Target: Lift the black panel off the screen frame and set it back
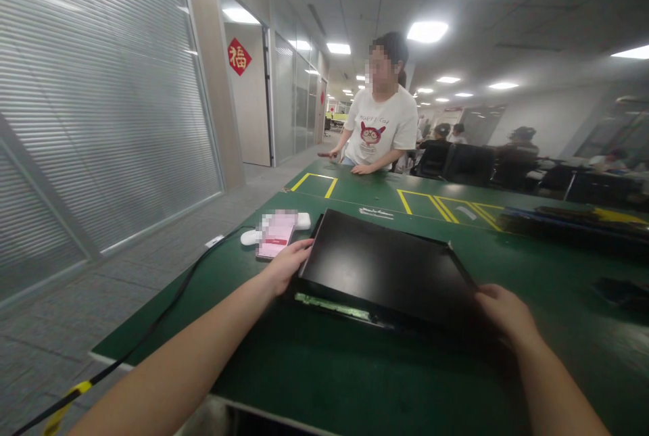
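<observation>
A flat black panel lies on the green table in front of me, with a strip of green circuit board showing along its near edge. My left hand grips the panel's left edge, fingers curled round it. At the near right corner my right hand holds the panel, fingers closed on its rim. The fingertips of both hands are partly hidden by the panel.
A phone with a pink screen and a white object lie left of the panel. A black cable runs off the table's left edge. A person in a white T-shirt stands at the far end. Dark flat stacks lie at right.
</observation>
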The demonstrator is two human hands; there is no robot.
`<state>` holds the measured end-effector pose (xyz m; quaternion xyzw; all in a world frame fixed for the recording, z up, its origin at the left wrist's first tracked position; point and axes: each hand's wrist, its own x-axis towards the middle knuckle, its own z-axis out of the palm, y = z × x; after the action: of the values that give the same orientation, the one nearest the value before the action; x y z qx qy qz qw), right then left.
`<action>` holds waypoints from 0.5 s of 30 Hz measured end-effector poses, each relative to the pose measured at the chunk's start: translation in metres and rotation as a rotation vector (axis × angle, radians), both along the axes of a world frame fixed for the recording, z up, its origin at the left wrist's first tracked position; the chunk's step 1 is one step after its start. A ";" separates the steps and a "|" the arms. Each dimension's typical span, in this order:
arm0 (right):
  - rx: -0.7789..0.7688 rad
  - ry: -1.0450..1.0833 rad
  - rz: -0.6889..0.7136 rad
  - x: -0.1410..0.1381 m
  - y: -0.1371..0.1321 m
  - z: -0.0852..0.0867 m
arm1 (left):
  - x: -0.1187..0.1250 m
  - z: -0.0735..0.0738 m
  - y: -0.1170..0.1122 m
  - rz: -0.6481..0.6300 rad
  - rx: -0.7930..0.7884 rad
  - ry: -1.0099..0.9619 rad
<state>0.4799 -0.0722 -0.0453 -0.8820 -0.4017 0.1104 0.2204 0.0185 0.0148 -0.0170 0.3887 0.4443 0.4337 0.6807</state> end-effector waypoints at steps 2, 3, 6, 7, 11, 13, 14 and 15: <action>-0.001 -0.016 0.008 0.000 0.000 0.001 | 0.000 0.000 -0.001 -0.018 0.021 0.005; 0.000 -0.025 0.016 0.000 0.000 0.000 | 0.000 0.000 -0.001 -0.020 0.028 0.009; 0.001 -0.030 0.027 0.003 0.001 -0.002 | 0.000 0.001 0.000 -0.022 0.028 0.026; 0.001 -0.028 0.026 0.004 0.001 -0.003 | 0.000 0.002 0.000 -0.029 0.028 0.030; 0.008 -0.034 0.024 0.006 0.001 -0.006 | -0.002 0.004 0.001 -0.068 0.061 0.034; -0.009 -0.030 0.022 0.005 0.001 -0.005 | -0.003 0.004 0.001 -0.086 0.078 0.049; -0.018 -0.029 0.023 0.004 0.000 -0.004 | -0.004 0.003 0.002 -0.094 0.090 0.063; -0.026 -0.032 0.025 0.004 0.000 -0.003 | -0.005 0.003 0.002 -0.097 0.105 0.079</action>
<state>0.4837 -0.0726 -0.0488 -0.8813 -0.4148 0.1040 0.2012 0.0139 0.0172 -0.0140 0.4619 0.4282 0.4069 0.6616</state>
